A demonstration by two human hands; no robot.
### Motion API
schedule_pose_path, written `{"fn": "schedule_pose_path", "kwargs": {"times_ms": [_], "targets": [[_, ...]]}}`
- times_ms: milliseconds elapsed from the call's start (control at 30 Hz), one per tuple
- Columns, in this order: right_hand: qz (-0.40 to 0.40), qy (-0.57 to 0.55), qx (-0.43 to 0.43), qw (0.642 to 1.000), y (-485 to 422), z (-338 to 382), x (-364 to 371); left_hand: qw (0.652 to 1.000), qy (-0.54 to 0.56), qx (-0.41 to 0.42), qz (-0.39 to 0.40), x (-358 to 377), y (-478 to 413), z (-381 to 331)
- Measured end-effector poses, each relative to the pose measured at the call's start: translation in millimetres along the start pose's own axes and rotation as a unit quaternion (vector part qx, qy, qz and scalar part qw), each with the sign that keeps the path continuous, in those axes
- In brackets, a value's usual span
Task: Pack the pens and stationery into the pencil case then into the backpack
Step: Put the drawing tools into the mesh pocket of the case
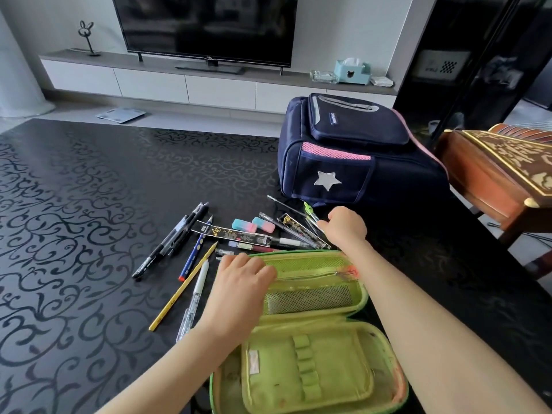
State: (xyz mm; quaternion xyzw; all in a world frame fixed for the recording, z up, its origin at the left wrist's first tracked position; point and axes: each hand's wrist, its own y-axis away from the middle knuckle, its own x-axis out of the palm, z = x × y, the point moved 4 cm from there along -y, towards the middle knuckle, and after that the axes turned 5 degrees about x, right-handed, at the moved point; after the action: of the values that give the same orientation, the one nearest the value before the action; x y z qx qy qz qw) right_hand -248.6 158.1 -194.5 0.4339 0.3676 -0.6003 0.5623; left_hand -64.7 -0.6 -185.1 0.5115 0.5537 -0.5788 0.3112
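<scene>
I see black pens [170, 239] and a yellow pencil [183, 286] loose left of the open green pencil case [313, 339] at the table's near edge. My left hand [242, 282] lies flat, open, on its lid; my right hand [346, 227] pinches clear pens [301, 231] beside two erasers [254, 225]. The navy backpack [352, 150] lies behind, its label unreadable.

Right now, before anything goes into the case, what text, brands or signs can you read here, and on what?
"TCL": on the television's lower bezel, small, so only a likely reading.
White label on the backpack front pocket: too blurred to read.
Gold characters on the black pen sleeves: too small to read.
Print on the yellow pencil: unreadable.
White tag inside the green pencil case: no legible text.
</scene>
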Motion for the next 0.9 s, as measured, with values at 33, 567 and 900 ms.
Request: {"fn": "schedule_pose_path", "kwargs": {"times_ms": [33,567,900], "targets": [[0.005,0.005,0.004,1.000,-5,1,4,1.000,-0.009,0.008,0.014,-2,-3,6],[0.016,-0.209,-0.228,0.951,97,-10,-51,0.941,-0.212,0.164,0.208,-8,-25,-3],[-0.139,-0.050,-0.415,0.898,129,-40,-30,0.905,-0.250,0.124,0.322,1,-31,-6]]}}
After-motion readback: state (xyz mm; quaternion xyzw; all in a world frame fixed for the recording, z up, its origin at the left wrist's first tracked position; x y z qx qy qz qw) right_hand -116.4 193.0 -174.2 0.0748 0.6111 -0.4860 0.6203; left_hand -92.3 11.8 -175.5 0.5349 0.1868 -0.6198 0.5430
